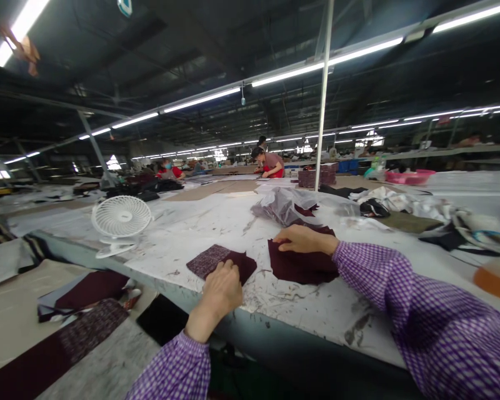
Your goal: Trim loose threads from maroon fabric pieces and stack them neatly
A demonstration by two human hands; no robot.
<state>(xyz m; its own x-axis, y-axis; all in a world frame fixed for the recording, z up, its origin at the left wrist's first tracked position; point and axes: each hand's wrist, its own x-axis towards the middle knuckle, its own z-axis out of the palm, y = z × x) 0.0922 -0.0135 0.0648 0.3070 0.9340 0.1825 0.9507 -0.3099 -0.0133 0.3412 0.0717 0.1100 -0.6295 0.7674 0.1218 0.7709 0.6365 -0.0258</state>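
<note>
A small fabric piece [206,262], part speckled maroon and part plain dark maroon, lies on the white-covered table. My left hand [223,286] is closed over its near edge, fingers bent down onto the cloth, with the fingertips partly hidden. To the right is a stack of dark maroon fabric pieces [304,266]. Bent and held together, the fingers of my right hand [304,240] grip at the upper left of this stack. Just behind it sits a clear plastic bag [283,205] with maroon cloth showing inside.
A white fan [121,218] stands at the table's left edge. Beyond the bag rises a metal pole [324,100]. Crumpled cloths [404,203] and a bottle of orange liquid [498,278] are at right. More maroon fabric [91,291] lies lower left. People work farther back.
</note>
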